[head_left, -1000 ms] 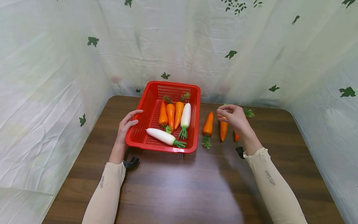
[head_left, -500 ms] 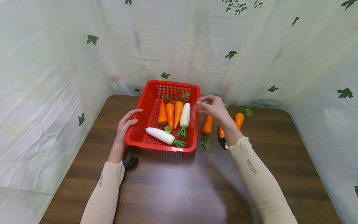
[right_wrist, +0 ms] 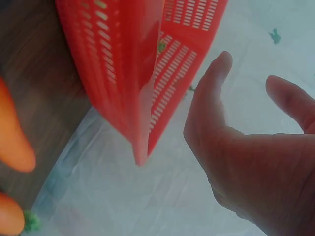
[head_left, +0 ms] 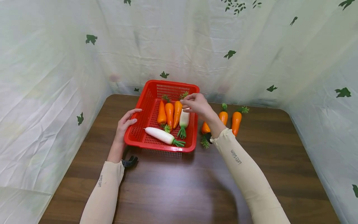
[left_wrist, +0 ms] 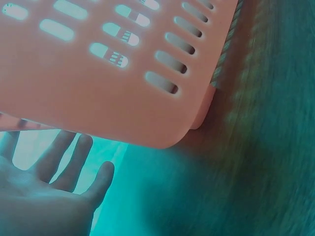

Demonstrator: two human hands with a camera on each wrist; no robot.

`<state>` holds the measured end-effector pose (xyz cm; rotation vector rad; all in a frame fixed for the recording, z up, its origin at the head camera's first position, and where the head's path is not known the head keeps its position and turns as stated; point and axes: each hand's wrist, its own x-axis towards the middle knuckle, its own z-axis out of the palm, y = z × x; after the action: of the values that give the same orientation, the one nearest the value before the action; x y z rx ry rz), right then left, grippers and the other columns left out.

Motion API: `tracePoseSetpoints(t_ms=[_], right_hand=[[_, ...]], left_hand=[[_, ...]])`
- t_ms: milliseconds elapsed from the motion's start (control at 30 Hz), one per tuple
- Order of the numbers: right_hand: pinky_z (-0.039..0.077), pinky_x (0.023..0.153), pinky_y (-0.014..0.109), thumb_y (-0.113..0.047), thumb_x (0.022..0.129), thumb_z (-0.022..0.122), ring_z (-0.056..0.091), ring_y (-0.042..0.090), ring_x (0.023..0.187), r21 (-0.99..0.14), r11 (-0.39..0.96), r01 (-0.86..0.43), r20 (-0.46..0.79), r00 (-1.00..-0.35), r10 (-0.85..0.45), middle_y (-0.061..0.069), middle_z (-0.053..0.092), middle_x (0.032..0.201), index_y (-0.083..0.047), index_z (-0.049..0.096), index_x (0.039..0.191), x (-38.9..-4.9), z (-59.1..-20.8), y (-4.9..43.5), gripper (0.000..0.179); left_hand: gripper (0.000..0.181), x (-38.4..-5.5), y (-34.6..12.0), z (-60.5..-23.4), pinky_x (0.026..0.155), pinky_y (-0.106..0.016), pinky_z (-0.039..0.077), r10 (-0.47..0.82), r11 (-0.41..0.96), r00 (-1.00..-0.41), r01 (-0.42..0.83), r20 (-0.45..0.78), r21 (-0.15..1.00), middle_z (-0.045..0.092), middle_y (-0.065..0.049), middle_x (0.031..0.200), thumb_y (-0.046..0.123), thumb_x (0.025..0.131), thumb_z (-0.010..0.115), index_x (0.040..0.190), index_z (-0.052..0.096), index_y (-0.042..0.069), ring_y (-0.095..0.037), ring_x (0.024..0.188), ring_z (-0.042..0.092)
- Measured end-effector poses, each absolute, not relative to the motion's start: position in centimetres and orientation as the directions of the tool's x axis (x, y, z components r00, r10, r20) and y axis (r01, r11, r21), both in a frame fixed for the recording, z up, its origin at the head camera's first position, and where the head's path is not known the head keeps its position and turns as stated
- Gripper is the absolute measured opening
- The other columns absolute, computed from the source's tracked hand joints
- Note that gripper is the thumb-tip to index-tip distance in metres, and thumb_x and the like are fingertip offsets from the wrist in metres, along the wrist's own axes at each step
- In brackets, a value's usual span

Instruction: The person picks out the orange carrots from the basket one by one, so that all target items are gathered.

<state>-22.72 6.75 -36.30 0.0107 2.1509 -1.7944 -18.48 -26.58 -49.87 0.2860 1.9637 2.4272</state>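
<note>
A red plastic basket (head_left: 159,147) holds several orange carrots (head_left: 169,113) and two white radishes with green tops, one lying across the front (head_left: 158,133), one upright along the right side (head_left: 184,118). My left hand (head_left: 121,127) rests at the basket's left rim; in the left wrist view its fingers (left_wrist: 81,160) extend straight beside the basket wall. Over the basket's right rim reaches my right hand (head_left: 197,104), fingertips above the upper end of the right radish, partly covering it. Thumb and fingers stand apart with nothing between them in the right wrist view.
Several more carrots (head_left: 236,121) lie on the brown wooden table (head_left: 173,186) right of the basket, one partly hidden by my right wrist. A white curtain (head_left: 179,46) with green leaf shapes hangs behind and at both sides.
My right hand has moved left, from above the table carrots across the basket's right rim to over the radish. The left hand and the basket have stayed in place.
</note>
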Motion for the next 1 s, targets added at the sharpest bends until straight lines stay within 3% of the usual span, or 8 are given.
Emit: tracePoseSetpoints(t_ms=[533, 633, 733, 833, 933, 1000], right_hand=[[0.049, 0.114, 0.055, -0.02, 0.103, 0.069, 0.058, 0.043, 0.135, -0.909, 0.235, 0.345, -0.404, -0.868, -0.288, 0.022, 0.059, 0.147, 0.006, 0.065, 0.13, -24.9, -37.7, 3.6, 0.037], [0.048, 0.115, 0.056, -0.018, 0.103, 0.069, 0.055, 0.044, 0.138, -0.904, 0.207, 0.374, -0.422, -0.858, -0.292, 0.022, 0.059, 0.146, 0.004, 0.064, 0.121, -25.2, -37.7, 2.9, 0.029], [0.048, 0.115, 0.056, -0.018, 0.102, 0.069, 0.054, 0.044, 0.139, -0.898, 0.205, 0.391, -0.437, -0.851, -0.292, 0.024, 0.057, 0.148, -0.001, 0.061, 0.097, -25.4, -37.7, 2.0, 0.02], [0.049, 0.113, 0.056, -0.017, 0.101, 0.07, 0.056, 0.044, 0.137, -0.888, 0.233, 0.397, -0.453, -0.843, -0.29, 0.027, 0.053, 0.151, -0.006, 0.051, 0.073, -25.6, -37.8, 1.2, 0.035], [0.05, 0.113, 0.055, -0.018, 0.101, 0.07, 0.056, 0.044, 0.136, -0.875, 0.254, 0.411, -0.473, -0.835, -0.281, 0.027, 0.05, 0.152, -0.006, 0.046, 0.071, -25.8, -38.0, 0.6, 0.04], [0.05, 0.113, 0.055, -0.018, 0.101, 0.07, 0.055, 0.044, 0.137, -0.868, 0.263, 0.421, -0.486, -0.829, -0.278, 0.027, 0.048, 0.15, -0.001, 0.052, 0.085, -25.9, -38.2, 0.3, 0.029]], left_hand=[[0.043, -18.6, -26.6, -50.0, 0.1, -0.034, 0.059, 0.125, -0.224, -0.982, 0.112, 0.143, 0.968, 0.047, -0.013, 0.154, 0.015, 0.106, 0.051, 0.148, 0.057, 0.013, -0.036, 0.131, 0.051], [0.043, -18.6, -26.7, -50.0, 0.101, -0.035, 0.059, 0.121, -0.224, -0.982, 0.114, 0.144, 0.968, 0.047, -0.013, 0.155, 0.015, 0.106, 0.052, 0.148, 0.057, 0.013, -0.036, 0.132, 0.05], [0.043, -18.6, -26.8, -50.0, 0.102, -0.035, 0.059, 0.115, -0.217, -0.983, 0.113, 0.141, 0.97, 0.048, -0.011, 0.155, 0.015, 0.106, 0.053, 0.149, 0.057, 0.014, -0.036, 0.133, 0.051], [0.043, -18.6, -26.8, -50.0, 0.101, -0.035, 0.059, 0.114, -0.215, -0.983, 0.114, 0.141, 0.97, 0.048, -0.011, 0.155, 0.015, 0.106, 0.053, 0.149, 0.057, 0.014, -0.035, 0.132, 0.05], [0.043, -18.5, -26.7, -50.0, 0.101, -0.034, 0.059, 0.12, -0.219, -0.982, 0.117, 0.146, 0.969, 0.048, -0.011, 0.155, 0.015, 0.106, 0.053, 0.149, 0.056, 0.014, -0.036, 0.132, 0.05], [0.043, -18.6, -26.7, -50.0, 0.101, -0.035, 0.059, 0.124, -0.22, -0.981, 0.12, 0.149, 0.968, 0.048, -0.011, 0.155, 0.016, 0.106, 0.053, 0.149, 0.056, 0.014, -0.036, 0.132, 0.05]])
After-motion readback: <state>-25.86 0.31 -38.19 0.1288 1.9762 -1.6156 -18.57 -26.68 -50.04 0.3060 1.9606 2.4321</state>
